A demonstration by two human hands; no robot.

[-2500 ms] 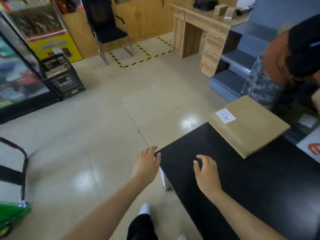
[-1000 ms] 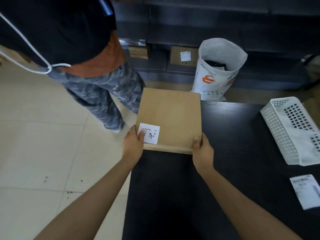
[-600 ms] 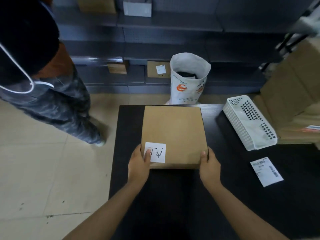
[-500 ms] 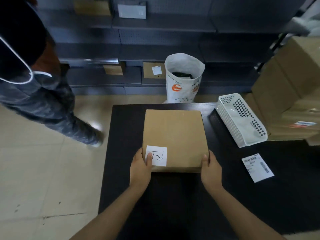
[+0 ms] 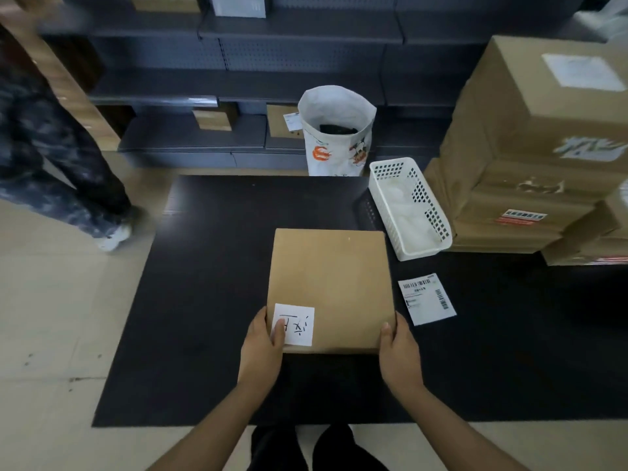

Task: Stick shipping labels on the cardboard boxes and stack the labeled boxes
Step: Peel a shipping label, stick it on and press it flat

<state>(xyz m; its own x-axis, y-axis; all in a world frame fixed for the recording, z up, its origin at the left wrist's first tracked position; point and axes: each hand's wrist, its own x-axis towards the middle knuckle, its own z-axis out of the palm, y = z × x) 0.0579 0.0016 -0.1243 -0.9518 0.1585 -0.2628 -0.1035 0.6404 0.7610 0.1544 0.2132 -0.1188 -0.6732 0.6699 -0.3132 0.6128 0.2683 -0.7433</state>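
A flat brown cardboard box (image 5: 331, 287) lies on the black table (image 5: 210, 300), near its middle. A small white handwritten sticker (image 5: 295, 323) sits on its near left corner. My left hand (image 5: 263, 345) grips the near left corner, thumb on the sticker. My right hand (image 5: 396, 348) grips the near right corner, thumb on top. A white shipping label (image 5: 426, 302) with barcodes lies loose on the table just right of the box.
A white perforated plastic basket (image 5: 409, 207) stands at the back right of the table. Beside it rises a stack of large cardboard boxes (image 5: 537, 147). A white sack (image 5: 336, 130) stands beyond the table before dark shelves. Another person's legs (image 5: 57, 158) are at the left.
Both hands took hold of the box at the table's edge and pulled it toward me to the middle of the table. The other person has stepped away to the left.
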